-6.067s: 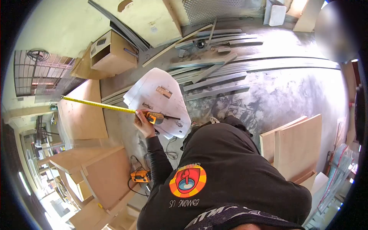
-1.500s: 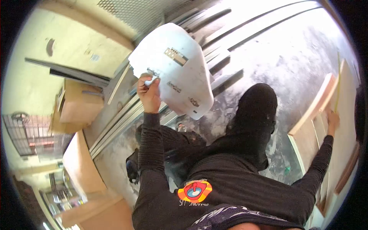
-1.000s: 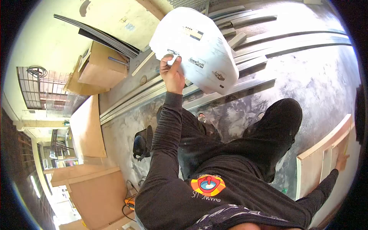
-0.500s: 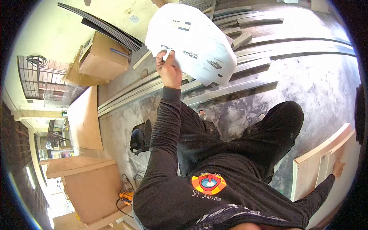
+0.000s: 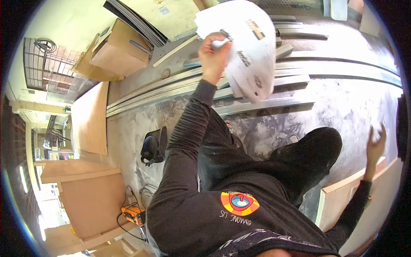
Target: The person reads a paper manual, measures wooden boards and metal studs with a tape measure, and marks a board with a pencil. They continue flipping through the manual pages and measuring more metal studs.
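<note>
My left hand is closed on printed sheets, pinching them at one edge between thumb and fingers. The white sheets carry small pictures and text too blurred to read, and they bend in the air above the metal bars. On the far right, my right hand is raised with its fingers spread and nothing in them. Below that hand lies a pale wooden panel with a raised edge, partly hidden by my right forearm.
Long metal bars lie across the floor beyond my legs. A black cap-like object rests to my left, near an orange tool with a cable. A cardboard box and wooden cabinet stand further left.
My right hand has come off the wooden panel and risen, its fingers now spread. My left hand has moved right with the sheets, which have turned and tilted.
</note>
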`<state>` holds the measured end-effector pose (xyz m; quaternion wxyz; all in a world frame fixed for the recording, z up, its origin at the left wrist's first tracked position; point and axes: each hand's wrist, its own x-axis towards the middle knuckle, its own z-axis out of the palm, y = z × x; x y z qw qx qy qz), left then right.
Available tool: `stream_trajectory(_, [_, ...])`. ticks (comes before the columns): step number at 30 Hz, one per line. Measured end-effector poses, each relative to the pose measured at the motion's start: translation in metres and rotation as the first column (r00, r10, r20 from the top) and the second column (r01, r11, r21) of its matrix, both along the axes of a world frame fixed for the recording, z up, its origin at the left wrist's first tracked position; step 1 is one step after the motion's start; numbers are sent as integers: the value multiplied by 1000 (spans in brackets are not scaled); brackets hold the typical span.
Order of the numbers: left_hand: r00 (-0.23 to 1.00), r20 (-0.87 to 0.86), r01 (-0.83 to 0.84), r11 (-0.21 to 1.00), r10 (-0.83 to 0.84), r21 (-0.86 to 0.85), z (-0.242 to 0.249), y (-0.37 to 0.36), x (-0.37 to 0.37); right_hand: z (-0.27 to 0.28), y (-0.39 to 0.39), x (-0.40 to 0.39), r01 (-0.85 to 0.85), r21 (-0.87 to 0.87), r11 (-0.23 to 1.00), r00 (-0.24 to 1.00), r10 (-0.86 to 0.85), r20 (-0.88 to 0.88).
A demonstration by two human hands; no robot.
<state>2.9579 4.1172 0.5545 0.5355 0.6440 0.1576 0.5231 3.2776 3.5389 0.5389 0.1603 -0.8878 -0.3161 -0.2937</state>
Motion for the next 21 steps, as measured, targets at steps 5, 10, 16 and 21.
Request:
stream_trajectory(5, [997, 49, -52, 993, 57, -103, 4, -47, -1, 36, 253, -130, -561, 110, 820, 806, 572, -151])
stream_trajectory(10, [996, -12, -90, 996, 90, -22, -45, -49, -4, 32, 368, -226, -578, 68, 813, 734, 554, -392])
stream_trajectory(16, [953, -296, 62, 998, -57, 5, -38, -68, -15, -19, 397, -231, -573, 191, 797, 672, 590, -448])
stream_trajectory(21, [934, -355, 146, 956, -48, 255, -46, -69, -11, -28, 403, -226, -528, 390, 755, 473, 642, -604])
